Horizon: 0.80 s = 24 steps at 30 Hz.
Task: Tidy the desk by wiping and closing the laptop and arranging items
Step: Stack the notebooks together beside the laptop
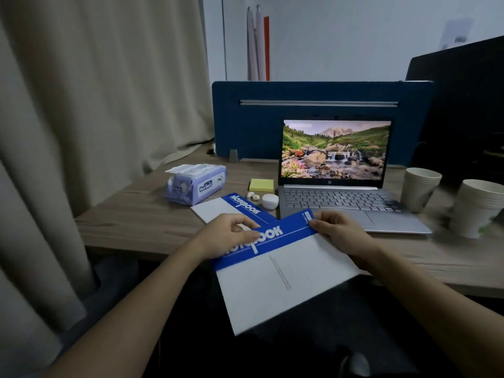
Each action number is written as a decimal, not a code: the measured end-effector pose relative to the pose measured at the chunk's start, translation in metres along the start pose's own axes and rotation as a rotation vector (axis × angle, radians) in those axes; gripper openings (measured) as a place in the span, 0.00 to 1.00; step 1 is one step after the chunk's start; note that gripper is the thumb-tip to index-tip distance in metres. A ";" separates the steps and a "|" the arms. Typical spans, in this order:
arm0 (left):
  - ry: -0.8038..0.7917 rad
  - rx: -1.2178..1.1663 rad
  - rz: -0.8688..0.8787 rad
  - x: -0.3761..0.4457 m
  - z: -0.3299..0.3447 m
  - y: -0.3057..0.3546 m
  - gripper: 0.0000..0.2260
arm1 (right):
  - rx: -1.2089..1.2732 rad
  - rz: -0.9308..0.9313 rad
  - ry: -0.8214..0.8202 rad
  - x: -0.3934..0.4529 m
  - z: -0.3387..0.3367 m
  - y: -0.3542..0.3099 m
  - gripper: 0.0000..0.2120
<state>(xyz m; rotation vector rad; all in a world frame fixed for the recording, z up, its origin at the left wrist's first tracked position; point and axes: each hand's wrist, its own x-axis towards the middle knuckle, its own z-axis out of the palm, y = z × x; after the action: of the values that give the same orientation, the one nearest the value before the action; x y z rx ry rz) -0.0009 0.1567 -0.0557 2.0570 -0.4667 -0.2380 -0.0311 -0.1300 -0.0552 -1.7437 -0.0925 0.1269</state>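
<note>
Both hands hold a white notebook with a blue top band (283,279) above the desk's front edge. My left hand (227,231) grips the band's left part and my right hand (341,236) its right corner. A second, matching notebook (218,210) lies flat on the wooden desk (131,214) just beyond my left hand. The silver laptop (335,197) stands open at the back, its screen lit with a landscape picture. A purple pack of wet wipes (195,184) sits at the left.
A yellow sticky-note pad (261,184), two loose white earbuds (253,196) and their white case (270,201) lie left of the laptop. Two stacks of paper cups (420,189) (477,208) stand at the right. A blue divider (272,118) backs the desk; a curtain (95,91) hangs left.
</note>
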 end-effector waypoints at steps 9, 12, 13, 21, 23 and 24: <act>0.292 -0.488 -0.077 0.007 -0.005 -0.024 0.22 | 0.172 0.069 0.411 0.009 0.002 0.017 0.03; 0.268 -0.711 -0.084 0.006 -0.006 -0.029 0.27 | 0.235 0.092 0.412 0.013 0.009 0.017 0.10; 0.265 -0.750 -0.073 0.005 -0.009 -0.031 0.32 | 0.233 0.093 0.391 0.013 0.011 0.016 0.13; 0.482 -0.374 -0.060 0.008 -0.034 -0.064 0.37 | -0.109 -0.026 0.135 0.013 0.030 0.009 0.26; 0.567 -0.270 -0.066 0.011 -0.040 -0.071 0.32 | -0.369 -0.086 0.081 0.015 0.032 0.009 0.26; 0.584 -0.234 -0.070 0.013 -0.043 -0.073 0.32 | -0.444 -0.115 0.070 0.017 0.033 0.010 0.26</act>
<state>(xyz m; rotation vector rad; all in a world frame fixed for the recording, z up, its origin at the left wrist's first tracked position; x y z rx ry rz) 0.0426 0.2180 -0.0971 1.8052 -0.0046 0.2561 -0.0188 -0.0971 -0.0711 -2.1779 -0.1796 -0.0444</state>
